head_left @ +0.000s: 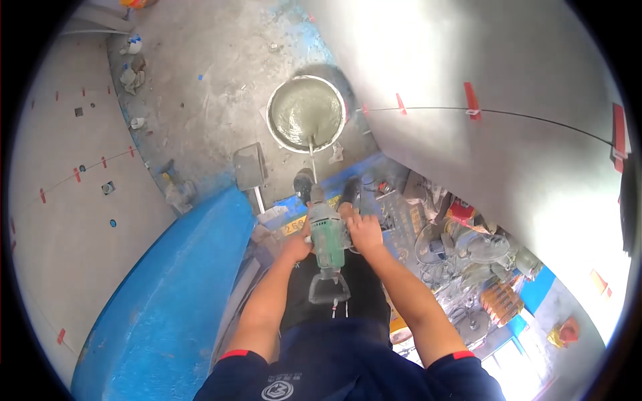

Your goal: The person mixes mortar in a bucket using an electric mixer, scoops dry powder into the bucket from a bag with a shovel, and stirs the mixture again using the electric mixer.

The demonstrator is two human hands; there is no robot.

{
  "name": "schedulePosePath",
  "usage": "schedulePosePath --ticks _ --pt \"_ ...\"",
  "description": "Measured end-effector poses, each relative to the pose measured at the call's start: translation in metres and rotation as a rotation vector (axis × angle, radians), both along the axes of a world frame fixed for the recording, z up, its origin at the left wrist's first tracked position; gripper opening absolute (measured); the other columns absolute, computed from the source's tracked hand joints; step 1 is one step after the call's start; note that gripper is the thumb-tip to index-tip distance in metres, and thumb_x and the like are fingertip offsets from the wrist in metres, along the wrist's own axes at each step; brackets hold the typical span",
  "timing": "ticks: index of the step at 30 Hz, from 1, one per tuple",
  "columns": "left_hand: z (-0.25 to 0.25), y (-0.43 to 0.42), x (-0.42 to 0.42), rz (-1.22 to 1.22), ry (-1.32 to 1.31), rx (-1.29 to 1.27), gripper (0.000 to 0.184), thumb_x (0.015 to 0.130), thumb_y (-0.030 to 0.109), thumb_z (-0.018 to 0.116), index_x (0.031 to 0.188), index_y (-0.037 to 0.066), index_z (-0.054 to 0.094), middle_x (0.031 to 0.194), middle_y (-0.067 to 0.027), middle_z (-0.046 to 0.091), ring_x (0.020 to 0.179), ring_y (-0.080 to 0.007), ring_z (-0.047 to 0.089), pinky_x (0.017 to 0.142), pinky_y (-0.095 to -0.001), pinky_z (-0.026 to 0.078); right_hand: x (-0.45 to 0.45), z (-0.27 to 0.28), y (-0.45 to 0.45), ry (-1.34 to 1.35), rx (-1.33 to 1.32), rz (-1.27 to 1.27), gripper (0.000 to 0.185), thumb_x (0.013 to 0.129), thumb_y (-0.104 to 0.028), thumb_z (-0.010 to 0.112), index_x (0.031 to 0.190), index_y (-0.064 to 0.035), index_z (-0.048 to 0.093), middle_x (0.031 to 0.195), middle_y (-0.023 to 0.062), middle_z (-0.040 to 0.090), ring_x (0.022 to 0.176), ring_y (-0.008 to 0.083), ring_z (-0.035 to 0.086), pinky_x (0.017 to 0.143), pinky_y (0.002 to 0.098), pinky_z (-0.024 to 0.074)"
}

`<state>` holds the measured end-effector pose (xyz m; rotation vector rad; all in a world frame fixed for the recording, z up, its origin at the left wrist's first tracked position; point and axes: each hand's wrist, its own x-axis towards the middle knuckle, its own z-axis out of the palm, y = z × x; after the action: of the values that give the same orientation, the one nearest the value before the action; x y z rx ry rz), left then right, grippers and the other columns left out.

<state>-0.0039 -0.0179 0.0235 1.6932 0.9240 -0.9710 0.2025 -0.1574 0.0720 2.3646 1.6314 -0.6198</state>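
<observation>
Left hand [298, 248] and right hand [365, 234] clasp either side of the drill [328, 242], left fingers mostly hidden; its shaft [313, 165] points forward from the fingers into the bucket [270, 124].

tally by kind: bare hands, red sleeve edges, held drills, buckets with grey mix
Left hand and right hand: 2
Red sleeve edges: 2
Held drill: 1
Bucket with grey mix: 1
Total: 6

Both bare forearms [264, 302] converge forward, left hand [298, 248] near right hand [366, 232], whose fingers [355, 221] curl.
</observation>
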Motion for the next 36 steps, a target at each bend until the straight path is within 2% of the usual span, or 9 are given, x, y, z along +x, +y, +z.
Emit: schedulePosePath --ticks 11,12,16,18,20,22,25,33,36 --pt "-0.010 -0.014 -0.014 0.003 0.018 0.053 0.055 0.077 0.035 0.066 0.126 0.011 0.062 0.117 -0.0230 0.063 0.113 -0.0386 0.059 0.097 -0.0454 0.046 -0.008 0.009 -0.011 0.023 -0.009 0.028 0.011 0.082 -0.017 0.057 0.091 -0.0131 0.059 0.085 0.0049 0.059 0.079 0.0231 0.063 0.070 0.0406 0.0431" --pt "0.024 -0.006 0.005 -0.067 0.076 0.030 0.054 0.078 0.037 0.064 0.126 0.011 0.062 0.120 -0.0223 0.063 0.115 -0.0388 0.058 0.099 -0.0466 0.045 -0.008 0.012 -0.012 0.007 -0.013 0.056 0.010 0.081 -0.017 0.057 0.090 -0.0128 0.059 0.083 0.0044 0.058 0.078 0.0227 0.062 0.069 0.0405 0.0430" --pt "-0.007 -0.027 -0.016 -0.155 0.009 0.143 0.054 0.081 0.039 0.061 0.129 0.015 0.058 0.126 -0.0193 0.061 0.118 -0.0359 0.057 0.100 -0.0464 0.044 -0.010 0.017 -0.005 -0.060 0.022 0.091 0.013 0.082 -0.018 0.058 0.094 -0.0123 0.058 0.090 0.0054 0.056 0.080 0.0220 0.062 0.072 0.0391 0.0440" --pt "0.004 -0.024 -0.005 0.014 0.010 0.098 0.056 0.083 0.040 0.058 0.133 0.015 0.055 0.128 -0.0201 0.059 0.121 -0.0374 0.055 0.103 -0.0491 0.040 -0.001 0.021 0.005 -0.027 -0.002 0.120 0.014 0.083 -0.017 0.058 0.096 -0.0123 0.058 0.097 0.0060 0.055 0.081 0.0222 0.063 0.076 0.0387 0.0448" --pt "-0.018 -0.019 -0.010 -0.110 0.114 0.140 0.058 0.085 0.048 0.052 0.133 0.015 0.055 0.133 -0.0177 0.057 0.127 -0.0350 0.050 0.106 -0.0544 0.035 -0.008 0.014 0.002 -0.028 -0.034 0.050 0.018 0.083 -0.017 0.058 0.100 -0.0125 0.059 0.100 0.0065 0.056 0.084 0.0221 0.064 0.079 0.0386 0.0453" --pt "0.005 -0.011 -0.005 -0.110 0.092 0.252 0.055 0.084 0.047 0.057 0.131 0.018 0.058 0.132 -0.0167 0.057 0.123 -0.0351 0.053 0.104 -0.0485 0.040 -0.003 0.006 0.008 0.017 -0.067 0.008 0.020 0.080 -0.017 0.061 0.100 -0.0122 0.061 0.099 0.0074 0.057 0.086 0.0221 0.065 0.080 0.0380 0.0464" --pt "0.016 0.020 -0.012 -0.250 0.036 0.317 0.057 0.086 0.049 0.053 0.130 0.014 0.057 0.136 -0.0132 0.056 0.129 -0.0310 0.047 0.112 -0.0559 0.025 -0.010 -0.005 0.007 0.054 0.075 -0.132 0.018 0.075 -0.015 0.064 0.093 -0.0110 0.064 0.095 0.0078 0.060 0.083 0.0231 0.066 0.073 0.0375 0.0483" --pt "0.041 0.163 -0.019 -0.774 0.058 0.686 0.029 0.082 0.028 0.059 0.107 0.015 0.067 0.113 -0.0056 0.065 0.116 -0.0240 0.055 0.112 -0.0604 0.022 -0.126 -0.040 0.055 0.539 0.066 -0.577 0.059 0.062 -0.020 0.083 0.111 -0.0071 0.052 0.101 0.0136 0.060 0.095 0.0338 0.064 0.079 0.0458 0.0518" --pt "0.034 0.205 -0.016 -0.869 0.064 0.755 0.027 0.082 0.020 0.057 0.106 0.014 0.067 0.111 -0.0041 0.064 0.121 -0.0230 0.052 0.114 -0.0607 0.018 -0.146 -0.029 0.090 0.790 0.024 -0.710 0.063 0.066 -0.024 0.082 0.116 -0.0068 0.048 0.113 0.0169 0.056 0.102 0.0379 0.061 0.084 0.0457 0.0510"
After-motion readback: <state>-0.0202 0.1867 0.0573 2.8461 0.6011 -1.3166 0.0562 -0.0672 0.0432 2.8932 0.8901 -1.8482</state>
